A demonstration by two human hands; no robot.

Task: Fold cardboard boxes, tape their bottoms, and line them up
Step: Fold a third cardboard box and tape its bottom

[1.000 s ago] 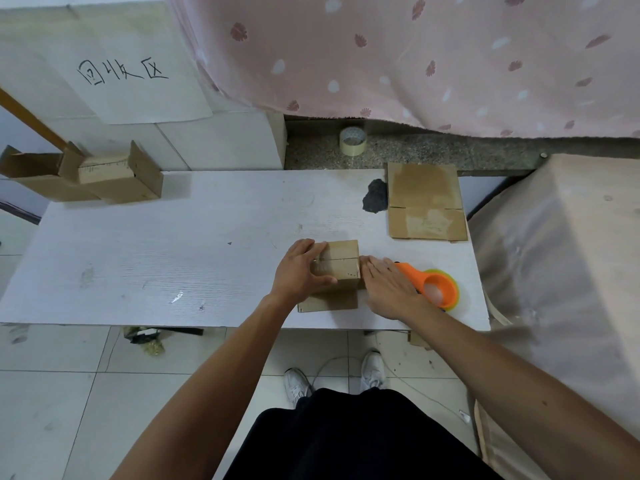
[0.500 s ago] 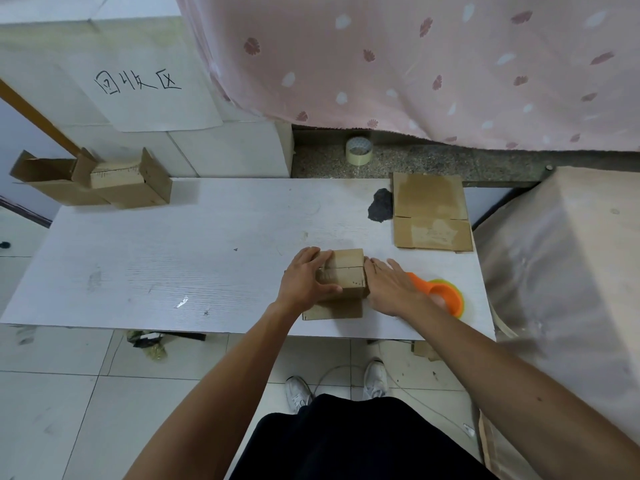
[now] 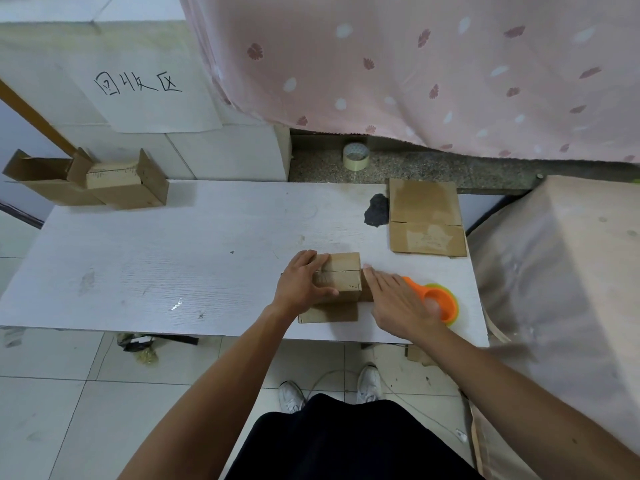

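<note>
Work looks midway: two boxes stand far left, the left hand grips a third box, seemingly untaped, right hand flat just beside it, flat cardboard waiting.

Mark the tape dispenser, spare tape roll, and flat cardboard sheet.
tape dispenser [image 3: 420, 288], head view, on its orange handle.
spare tape roll [image 3: 356, 163], head view, on its outer side wall.
flat cardboard sheet [image 3: 424, 202], head view, on its upper panel.
</note>
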